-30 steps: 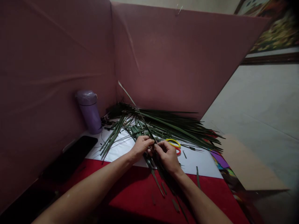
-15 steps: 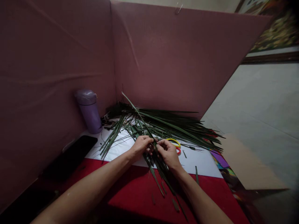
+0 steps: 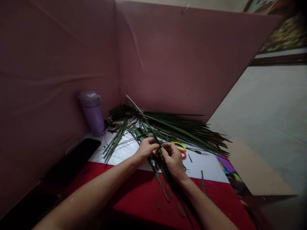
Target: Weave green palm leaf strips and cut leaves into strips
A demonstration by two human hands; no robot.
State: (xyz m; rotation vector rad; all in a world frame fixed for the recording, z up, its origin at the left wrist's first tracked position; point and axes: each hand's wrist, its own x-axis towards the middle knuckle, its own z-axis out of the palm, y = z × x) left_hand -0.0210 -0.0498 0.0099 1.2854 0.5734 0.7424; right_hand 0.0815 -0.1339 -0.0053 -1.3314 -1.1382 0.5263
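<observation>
My left hand and my right hand meet over the front of the white sheet, fingertips nearly touching. Between them runs a long green leaf strip, pinched by both hands, its pale tip slanting up toward the back left. More dark strips trail below the hands over the red cloth. Just beyond my right hand lie scissors with yellow and red handles; their blades are hidden. A large bundle of long green leaves lies behind the hands. Where the fingertips press, the leaf is partly covered.
A purple tumbler stands at the back left. In front of it lies a black phone-like slab. Cut leaf strips and scraps lie on the white sheet and red cloth. Pink panels rise behind and left.
Fingers of both hands have shifted slightly on the leaf strip, the left thumb now closer to the right fingertips. The strip stays in both hands, and the view has moved a little.
</observation>
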